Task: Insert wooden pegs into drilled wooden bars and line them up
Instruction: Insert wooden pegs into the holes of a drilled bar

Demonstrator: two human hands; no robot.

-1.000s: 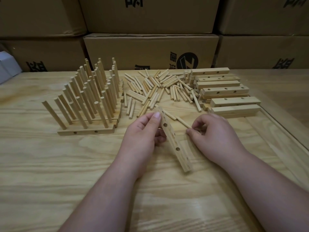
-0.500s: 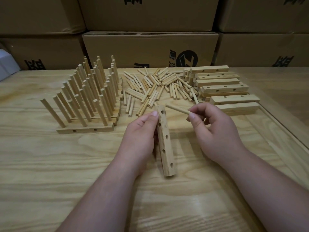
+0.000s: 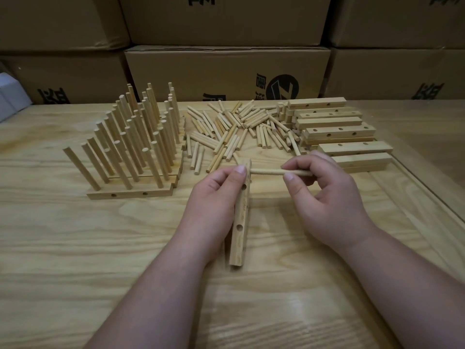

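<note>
My left hand [image 3: 216,197] grips a drilled wooden bar [image 3: 240,230] standing on its long edge on the table, holes facing right. My right hand [image 3: 324,195] pinches a wooden peg [image 3: 266,171] held level, its left tip at the bar's far end hole. Behind them lies a loose heap of pegs [image 3: 239,127]. A stack of empty drilled bars [image 3: 337,132] sits at the right. At the left stand several finished bars with upright pegs [image 3: 136,147], lined up side by side.
Cardboard boxes [image 3: 226,71] are stacked along the back of the wooden table [image 3: 75,248]. A raised wooden ledge [image 3: 427,197] runs along the table's right side. A white object [image 3: 10,96] sits at the far left edge.
My right hand lifted a peg off the table and brought it left to the bar's far end. My left hand turned the bar from a slant to nearly straight away from me.
</note>
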